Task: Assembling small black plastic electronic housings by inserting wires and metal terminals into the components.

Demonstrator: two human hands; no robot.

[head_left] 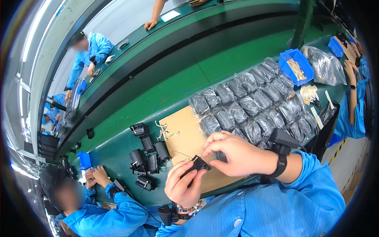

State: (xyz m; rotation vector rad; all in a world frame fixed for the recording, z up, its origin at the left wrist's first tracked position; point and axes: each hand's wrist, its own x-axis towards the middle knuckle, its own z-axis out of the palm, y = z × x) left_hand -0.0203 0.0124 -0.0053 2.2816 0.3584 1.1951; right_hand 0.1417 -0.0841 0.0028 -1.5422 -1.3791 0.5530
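Observation:
My left hand [183,183] is closed around a small black plastic part [199,164], holding it over the brown board. A thin wire or rod [181,153] sticks out beside the part, toward the upper left. My right hand [233,154] is just to the right of the part, thumb and index finger bent and apart, the thumb close to its edge. No object shows between those fingers. Farther left on the green table stand several black plastic housings [153,162]. Small silvery metal pieces [167,131] lie on the brown board [185,122].
Rows of black items in clear plastic bags [248,104] cover the table's right side. Beyond them are a blue bin [296,67] of beige pieces and a clear bag [323,65]. A co-worker's hands [96,176] are at left near a small blue bin [84,160]; another person sits far right.

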